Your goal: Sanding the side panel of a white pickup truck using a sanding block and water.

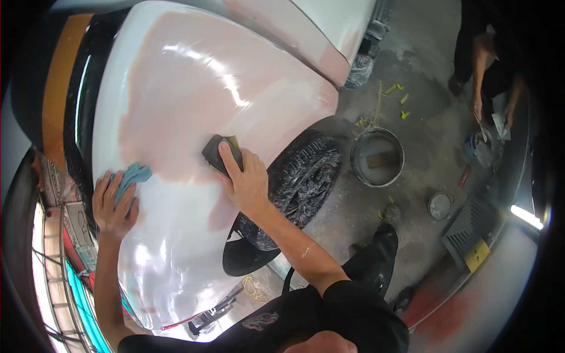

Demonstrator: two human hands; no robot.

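A curved car panel (159, 112) with white paint and pale pink patches fills the left half of the view. My right hand (247, 188) grips a dark sanding block (213, 153) with a yellowish sheet on it, against the middle of the panel. At the panel's left edge my left hand (115, 206) rests with its fingers curled on a crumpled blue cloth (138, 175). A wheel (303, 182) covered in crinkled plastic lies right of my right forearm, below the panel's arch.
A round tub (382, 176) of cloudy liquid, a small round container (439, 206) and a dark grate (462, 229) are on the grey floor (418, 129). Another person (482, 76) crouches at the upper right, holding tools over a can (474, 147). A red-stained panel (447, 312) curves at lower right.
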